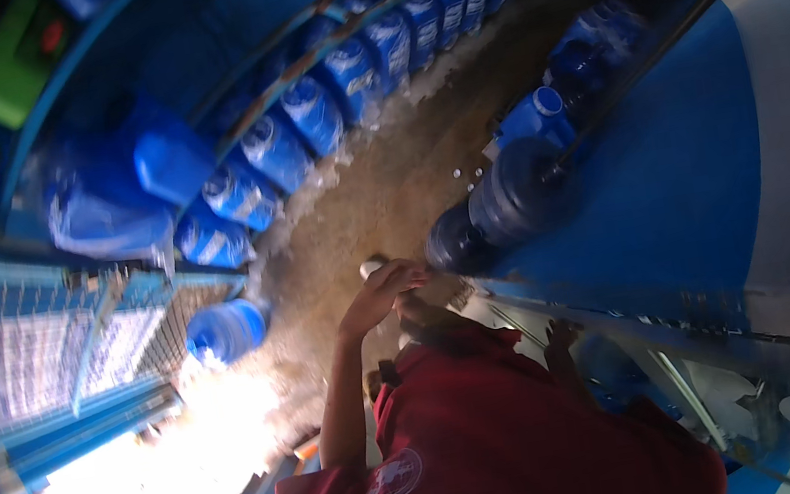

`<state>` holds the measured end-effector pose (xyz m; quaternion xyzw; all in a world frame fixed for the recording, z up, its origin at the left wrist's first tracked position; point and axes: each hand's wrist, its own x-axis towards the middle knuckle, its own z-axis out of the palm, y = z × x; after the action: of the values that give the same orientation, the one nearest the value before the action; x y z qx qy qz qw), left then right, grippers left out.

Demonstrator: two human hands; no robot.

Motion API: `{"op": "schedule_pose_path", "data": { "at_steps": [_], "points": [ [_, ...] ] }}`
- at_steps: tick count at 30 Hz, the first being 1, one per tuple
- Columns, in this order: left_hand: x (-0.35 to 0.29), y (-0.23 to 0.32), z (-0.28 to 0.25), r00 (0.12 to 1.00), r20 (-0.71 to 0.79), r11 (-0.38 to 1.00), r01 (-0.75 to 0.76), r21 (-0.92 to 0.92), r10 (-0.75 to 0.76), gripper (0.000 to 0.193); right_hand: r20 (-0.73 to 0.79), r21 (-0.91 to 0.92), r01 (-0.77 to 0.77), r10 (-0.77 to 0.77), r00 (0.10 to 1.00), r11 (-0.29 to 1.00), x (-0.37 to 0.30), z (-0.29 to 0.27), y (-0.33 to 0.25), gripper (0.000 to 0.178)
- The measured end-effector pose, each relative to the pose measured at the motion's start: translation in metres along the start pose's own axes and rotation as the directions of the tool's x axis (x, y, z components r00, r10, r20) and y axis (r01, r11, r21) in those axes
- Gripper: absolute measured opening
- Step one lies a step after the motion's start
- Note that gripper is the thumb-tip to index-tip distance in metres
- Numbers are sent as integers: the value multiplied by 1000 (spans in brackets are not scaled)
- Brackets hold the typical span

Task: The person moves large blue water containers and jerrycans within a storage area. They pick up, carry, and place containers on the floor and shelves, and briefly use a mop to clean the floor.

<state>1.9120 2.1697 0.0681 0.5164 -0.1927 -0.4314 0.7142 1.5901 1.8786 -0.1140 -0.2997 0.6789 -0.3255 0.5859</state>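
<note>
My left hand (384, 297) is in front of my body, its fingers stretched out to the right and holding nothing I can see. It meets my right hand (409, 304), which is in shadow and partly covered by it. The right forearm bends across the front of my dark red shirt (502, 434); that hand's fingers are hidden. Just beyond the left hand, a small pale round thing (372, 265) shows near floor level. Nearest to the fingers on the right is a dark blue water bottle (454, 239), with a large clear blue one (514, 192) beside it.
A row of blue water containers (313, 114) lines the left wall under a rack (290, 75). A single blue bottle (225, 331) stands by a wire grille (74, 333) near the bright doorway. A blue jug (538, 116) stands at the right, by the blue-and-white wall (675, 157).
</note>
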Motion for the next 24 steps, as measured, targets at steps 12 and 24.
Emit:
{"op": "schedule_pose_path", "data": {
  "at_steps": [12, 24],
  "points": [
    [101, 37, -228, 848, -418, 870, 443, 218, -327, 28, -301, -456, -390, 274, 913, 800, -23, 30, 26, 50],
    [501, 140, -252, 974, 133, 929, 125, 349, -181, 26, 619, -738, 411, 294, 728, 536, 39, 473, -53, 35]
  ]
}}
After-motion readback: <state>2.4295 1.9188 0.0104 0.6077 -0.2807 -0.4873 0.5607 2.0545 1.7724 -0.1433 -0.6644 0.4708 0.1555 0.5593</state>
